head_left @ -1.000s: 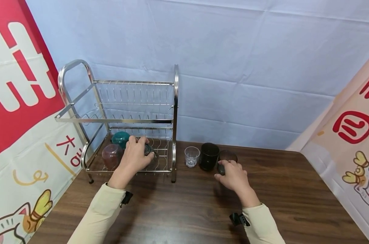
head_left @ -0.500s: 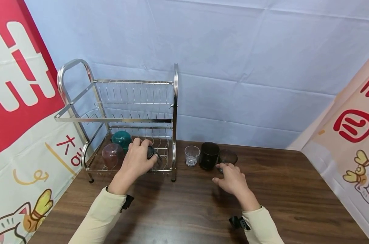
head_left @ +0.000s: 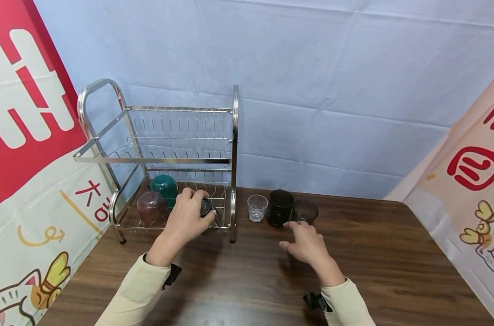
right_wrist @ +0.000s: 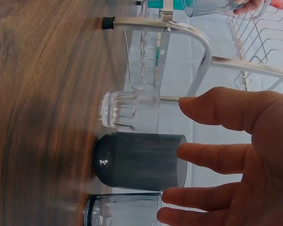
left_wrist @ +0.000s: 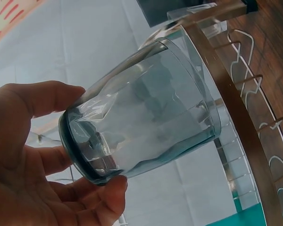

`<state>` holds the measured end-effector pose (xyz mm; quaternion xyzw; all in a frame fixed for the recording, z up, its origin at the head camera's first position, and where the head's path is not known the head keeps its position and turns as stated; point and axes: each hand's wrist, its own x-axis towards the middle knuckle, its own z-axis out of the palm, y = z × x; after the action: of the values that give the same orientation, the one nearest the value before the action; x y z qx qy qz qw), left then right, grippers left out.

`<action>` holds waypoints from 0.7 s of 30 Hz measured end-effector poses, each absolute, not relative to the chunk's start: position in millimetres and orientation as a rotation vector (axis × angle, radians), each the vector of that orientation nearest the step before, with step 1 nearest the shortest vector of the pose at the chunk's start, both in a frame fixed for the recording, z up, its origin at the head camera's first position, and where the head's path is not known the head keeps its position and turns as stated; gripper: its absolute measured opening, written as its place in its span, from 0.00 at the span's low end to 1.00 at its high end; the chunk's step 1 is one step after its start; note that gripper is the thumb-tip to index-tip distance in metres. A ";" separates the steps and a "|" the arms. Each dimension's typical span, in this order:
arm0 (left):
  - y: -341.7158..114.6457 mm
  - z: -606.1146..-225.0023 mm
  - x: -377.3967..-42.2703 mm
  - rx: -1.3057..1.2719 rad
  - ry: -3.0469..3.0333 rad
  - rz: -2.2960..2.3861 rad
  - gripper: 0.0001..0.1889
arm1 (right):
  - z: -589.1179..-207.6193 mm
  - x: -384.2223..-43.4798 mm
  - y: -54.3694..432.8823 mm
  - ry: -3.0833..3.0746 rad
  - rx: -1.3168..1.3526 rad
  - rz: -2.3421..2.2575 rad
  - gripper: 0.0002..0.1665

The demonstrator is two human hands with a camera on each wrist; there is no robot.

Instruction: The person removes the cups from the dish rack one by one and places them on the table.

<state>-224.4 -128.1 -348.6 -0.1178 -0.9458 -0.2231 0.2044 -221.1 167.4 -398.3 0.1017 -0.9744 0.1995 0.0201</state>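
Left hand (head_left: 185, 216) pinches bluish glass (left_wrist: 144, 110) by base; body extends toward frame's upper right. Right hand (right_wrist: 236, 160), frame right: loose, unladen, near dark cup (right_wrist: 139, 161).

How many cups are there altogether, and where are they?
6: a teal cup and reddish cup low on the rack, a bluish cup in the left hand, and a clear cup, dark cup and smoky cup on the table. The hand may hide others.
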 end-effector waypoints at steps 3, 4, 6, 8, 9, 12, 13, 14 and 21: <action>-126.3 -349.0 -223.5 -0.333 -2.639 -0.627 0.21 | -396.8 -220.1 164.8 -3.026 0.316 0.614 0.30; -125.7 -349.2 -223.3 -0.336 -2.639 -0.628 0.21 | -396.4 -219.8 164.0 -3.027 0.317 0.612 0.30; -124.5 -349.8 -222.6 -0.343 -2.637 -0.634 0.20 | -395.4 -218.9 162.1 -3.026 0.319 0.608 0.30; -123.3 -350.5 -221.8 -0.353 -2.633 -0.639 0.20 | -395.2 -218.1 160.7 -3.023 0.327 0.601 0.30; -122.7 -351.0 -221.4 -0.357 -2.631 -0.643 0.20 | -395.4 -217.8 160.0 -3.022 0.331 0.600 0.30; -121.2 -352.2 -219.7 -0.366 -2.622 -0.660 0.20 | -396.0 -216.7 157.8 -3.014 0.345 0.596 0.30; -120.8 -352.6 -219.1 -0.369 -2.618 -0.664 0.20 | -396.2 -216.3 157.2 -3.014 0.349 0.597 0.30; -120.3 -353.0 -218.5 -0.369 -2.615 -0.668 0.19 | -396.1 -215.7 156.5 -3.012 0.353 0.598 0.30; -117.2 -355.6 -214.8 -0.378 -2.606 -0.684 0.20 | -394.4 -212.5 150.5 -2.996 0.412 0.631 0.30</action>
<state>-214.8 -117.2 -355.6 -0.1358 -0.9367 -0.2461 0.2091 -212.5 150.5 -394.4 0.1332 -0.9695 0.2043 0.0261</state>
